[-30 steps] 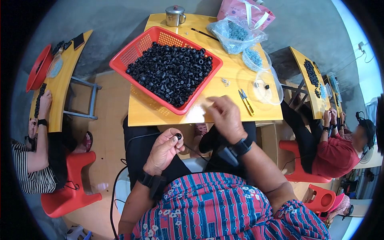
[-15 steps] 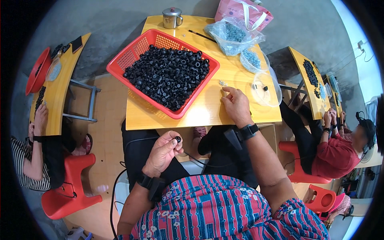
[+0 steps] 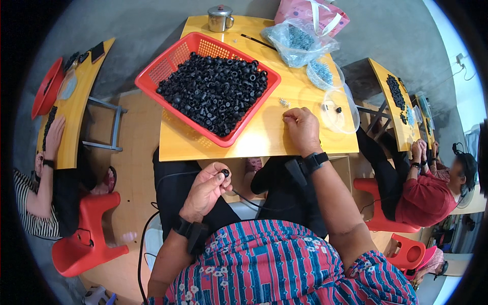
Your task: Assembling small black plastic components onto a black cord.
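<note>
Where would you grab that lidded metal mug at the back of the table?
Probably by its handle, coming from the right: the mug stands upright and that loop juts out on its right side. I'd avoid gripping the lid on top; it may be loose, though the picture can't settle that.

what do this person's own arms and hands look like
The left hand and right hand are ungloved. Each wrist wears a black wristband with a dark, boxy block. The right arm's short sleeve is blue and pinkish red with white flowers. A black cable runs beside the left forearm.
</note>
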The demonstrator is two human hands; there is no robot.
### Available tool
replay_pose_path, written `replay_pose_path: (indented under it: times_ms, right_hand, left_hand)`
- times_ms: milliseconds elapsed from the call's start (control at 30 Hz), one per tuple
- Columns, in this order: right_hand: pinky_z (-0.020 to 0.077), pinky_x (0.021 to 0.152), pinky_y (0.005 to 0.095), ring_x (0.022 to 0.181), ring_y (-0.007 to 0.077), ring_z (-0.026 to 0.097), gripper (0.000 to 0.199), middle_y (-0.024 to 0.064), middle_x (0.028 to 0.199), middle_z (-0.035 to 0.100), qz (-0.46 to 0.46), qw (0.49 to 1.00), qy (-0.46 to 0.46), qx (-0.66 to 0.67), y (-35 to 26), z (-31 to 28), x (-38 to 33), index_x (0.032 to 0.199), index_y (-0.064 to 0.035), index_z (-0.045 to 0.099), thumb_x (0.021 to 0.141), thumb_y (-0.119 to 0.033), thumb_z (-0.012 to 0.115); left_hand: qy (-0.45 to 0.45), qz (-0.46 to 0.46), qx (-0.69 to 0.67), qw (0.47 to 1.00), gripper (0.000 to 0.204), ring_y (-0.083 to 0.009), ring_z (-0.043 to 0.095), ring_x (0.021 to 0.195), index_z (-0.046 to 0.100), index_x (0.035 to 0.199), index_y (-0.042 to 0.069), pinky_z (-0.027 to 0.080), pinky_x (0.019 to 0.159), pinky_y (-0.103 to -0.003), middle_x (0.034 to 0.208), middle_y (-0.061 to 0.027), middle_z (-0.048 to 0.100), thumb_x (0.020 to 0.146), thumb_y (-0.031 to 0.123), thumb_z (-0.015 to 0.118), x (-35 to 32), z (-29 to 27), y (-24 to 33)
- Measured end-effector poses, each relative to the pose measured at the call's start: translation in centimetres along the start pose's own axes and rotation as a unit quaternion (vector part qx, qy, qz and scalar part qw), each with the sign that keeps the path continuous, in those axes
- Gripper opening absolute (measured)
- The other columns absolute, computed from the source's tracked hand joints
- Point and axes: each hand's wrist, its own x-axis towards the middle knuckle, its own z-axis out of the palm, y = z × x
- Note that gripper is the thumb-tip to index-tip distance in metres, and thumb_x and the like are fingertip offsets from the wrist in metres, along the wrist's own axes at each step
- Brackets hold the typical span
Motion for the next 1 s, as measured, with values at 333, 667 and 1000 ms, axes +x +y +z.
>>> replay_pose_path:
  times_ms: [333, 667, 1000]
  right_hand:
    - [0.0492, 0.073, 0.0419, 0.082, 0.0344, 0.061, 0.006, 0.0148, 0.088, 0.060, -0.030, 0.998, 0.015, -0.046, -0.5, 0.3, -0.9, 0.084, -0.0072, 0.065, 0.081, -0.012, 0.065]
    - [0.0481, 0.076, 0.0414, 0.086, 0.0338, 0.060, 0.010, 0.0149, 0.088, 0.061, -0.051, 0.997, -0.033, -0.057, -0.3, 0.2, -0.9, 0.088, -0.0065, 0.063, 0.082, -0.015, 0.065]
    - [0.0483, 0.069, 0.0290, 0.077, 0.0188, 0.060, 0.005, 0.0066, 0.083, 0.063, -0.013, 0.953, -0.109, 0.283, -5.1, 0.2, -4.7, 0.088, 0.0000, 0.061, 0.086, -0.005, 0.061]
  left_hand:
    - [0.002, 0.003, -0.001, 1.000, 0.019, -0.0108, 0.049, 0.081, 0.056, 0.109, 0.008, 0.044, 0.079, -0.030, 0.091, -0.0022, 0.053, 0.093, 0.018, 0.060, -0.2, -0.9, -0.4]
    - [-0.005, 0.014, -0.019, 1.000, 0.018, -0.0095, 0.050, 0.080, 0.059, 0.107, 0.009, 0.047, 0.080, -0.030, 0.094, -0.0008, 0.057, 0.094, 0.020, 0.059, -0.1, -1.3, -0.7]
    - [0.017, 0.023, 0.004, 1.000, 0.018, -0.0083, 0.051, 0.079, 0.062, 0.106, 0.007, 0.047, 0.079, -0.029, 0.091, 0.0015, 0.058, 0.092, 0.018, 0.063, -0.5, -1.2, -0.8]
